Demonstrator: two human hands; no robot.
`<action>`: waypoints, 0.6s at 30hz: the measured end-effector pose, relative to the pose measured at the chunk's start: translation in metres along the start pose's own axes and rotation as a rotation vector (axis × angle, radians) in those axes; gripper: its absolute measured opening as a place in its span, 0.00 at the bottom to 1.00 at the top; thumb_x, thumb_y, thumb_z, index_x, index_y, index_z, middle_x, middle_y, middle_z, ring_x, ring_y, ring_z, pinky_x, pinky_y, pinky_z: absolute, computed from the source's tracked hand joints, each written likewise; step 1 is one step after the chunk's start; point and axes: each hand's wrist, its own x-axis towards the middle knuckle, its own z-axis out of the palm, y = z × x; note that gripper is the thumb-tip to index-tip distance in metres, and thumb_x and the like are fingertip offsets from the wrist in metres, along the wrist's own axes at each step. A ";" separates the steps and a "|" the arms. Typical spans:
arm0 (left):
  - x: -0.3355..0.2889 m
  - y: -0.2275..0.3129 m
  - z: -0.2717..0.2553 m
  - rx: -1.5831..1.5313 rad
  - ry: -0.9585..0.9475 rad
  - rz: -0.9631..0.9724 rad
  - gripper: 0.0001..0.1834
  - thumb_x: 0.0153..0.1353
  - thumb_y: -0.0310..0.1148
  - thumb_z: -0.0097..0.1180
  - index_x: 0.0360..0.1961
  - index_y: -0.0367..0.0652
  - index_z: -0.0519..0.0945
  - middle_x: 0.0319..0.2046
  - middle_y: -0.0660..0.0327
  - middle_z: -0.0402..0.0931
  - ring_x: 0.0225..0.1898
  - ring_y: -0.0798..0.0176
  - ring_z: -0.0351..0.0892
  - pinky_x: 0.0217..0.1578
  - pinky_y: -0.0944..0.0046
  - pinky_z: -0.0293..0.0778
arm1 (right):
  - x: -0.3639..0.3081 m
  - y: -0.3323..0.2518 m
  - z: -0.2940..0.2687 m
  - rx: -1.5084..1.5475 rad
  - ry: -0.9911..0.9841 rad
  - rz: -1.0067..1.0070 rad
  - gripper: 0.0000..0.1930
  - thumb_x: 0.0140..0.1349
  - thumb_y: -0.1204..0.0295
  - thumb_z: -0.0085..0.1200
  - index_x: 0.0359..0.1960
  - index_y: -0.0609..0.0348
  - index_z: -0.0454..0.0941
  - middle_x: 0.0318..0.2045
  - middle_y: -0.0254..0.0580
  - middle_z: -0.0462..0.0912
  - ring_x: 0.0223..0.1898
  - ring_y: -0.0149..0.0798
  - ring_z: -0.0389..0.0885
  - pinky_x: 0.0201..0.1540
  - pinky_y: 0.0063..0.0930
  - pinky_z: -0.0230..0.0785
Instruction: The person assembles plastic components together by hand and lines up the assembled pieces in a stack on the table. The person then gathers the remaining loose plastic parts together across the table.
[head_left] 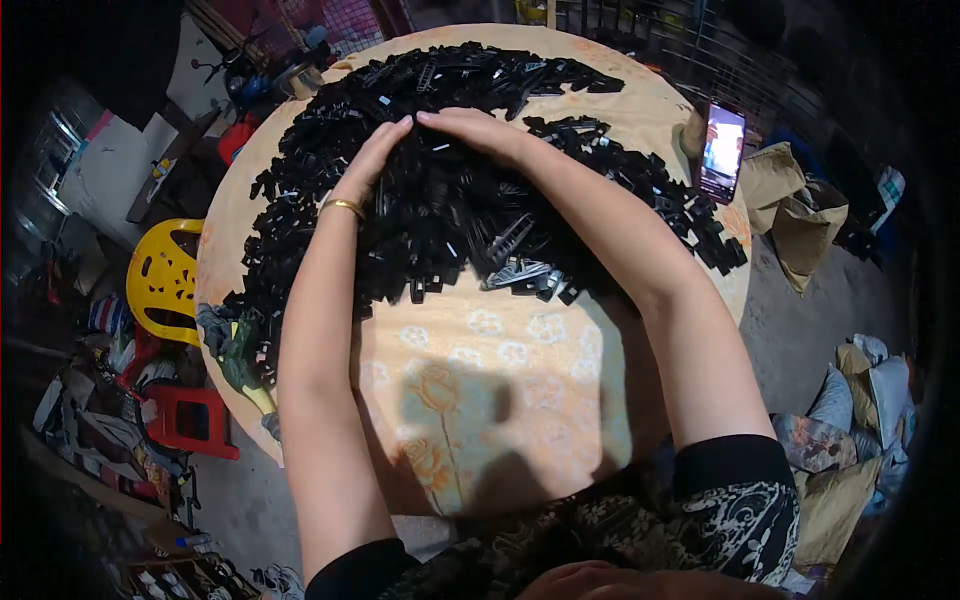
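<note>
A wide heap of small black plastic pieces, some narrow and some with slots, spreads over a round table with a patterned peach cover. Reaching into its far middle, my left hand has its fingers stretched out and wears a gold bangle on the wrist. My right hand lies across from it with straight fingers, and the fingertips of both nearly meet. Between my forearms the pieces are partly blurred. A few shiny greyish ones sit at the near edge of the heap. Neither hand grasps a piece.
A lit phone stands upright at the table's right edge. To the left are a yellow plastic chair, a red stool and a dark green bundle. Brown sacks and bags lie on the right.
</note>
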 end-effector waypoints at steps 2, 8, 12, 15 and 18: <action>-0.012 0.001 0.010 -0.139 -0.030 0.038 0.17 0.61 0.50 0.58 0.32 0.46 0.75 0.31 0.70 0.71 0.35 0.76 0.67 0.38 0.73 0.64 | -0.009 0.001 0.002 -0.023 0.008 0.020 0.32 0.59 0.47 0.57 0.53 0.64 0.75 0.50 0.41 0.77 0.50 0.31 0.72 0.54 0.23 0.63; -0.048 0.000 0.021 0.215 -0.025 0.265 0.17 0.61 0.44 0.59 0.41 0.41 0.76 0.33 0.68 0.75 0.37 0.74 0.71 0.43 0.72 0.66 | -0.066 -0.020 0.006 -0.157 0.028 -0.186 0.23 0.59 0.51 0.58 0.42 0.61 0.81 0.33 0.33 0.81 0.36 0.25 0.73 0.41 0.22 0.66; -0.074 -0.001 0.047 0.464 0.051 0.530 0.23 0.55 0.37 0.66 0.49 0.37 0.77 0.51 0.54 0.74 0.54 0.57 0.72 0.56 0.62 0.66 | -0.105 -0.021 -0.002 -0.509 0.105 -0.260 0.25 0.58 0.49 0.58 0.38 0.63 0.81 0.30 0.46 0.82 0.34 0.36 0.78 0.40 0.30 0.68; -0.087 0.008 0.057 0.746 0.130 0.647 0.18 0.52 0.35 0.66 0.40 0.35 0.81 0.55 0.47 0.69 0.59 0.47 0.69 0.58 0.57 0.67 | -0.127 -0.025 -0.003 -0.775 0.093 -0.254 0.30 0.57 0.46 0.57 0.44 0.65 0.78 0.41 0.60 0.80 0.46 0.53 0.78 0.50 0.38 0.69; -0.100 0.021 0.069 0.867 0.231 0.730 0.13 0.51 0.32 0.66 0.35 0.35 0.81 0.52 0.50 0.73 0.53 0.49 0.73 0.52 0.57 0.70 | -0.162 -0.025 0.001 -0.943 0.270 -0.392 0.37 0.54 0.50 0.61 0.58 0.67 0.69 0.58 0.58 0.70 0.59 0.55 0.68 0.63 0.38 0.60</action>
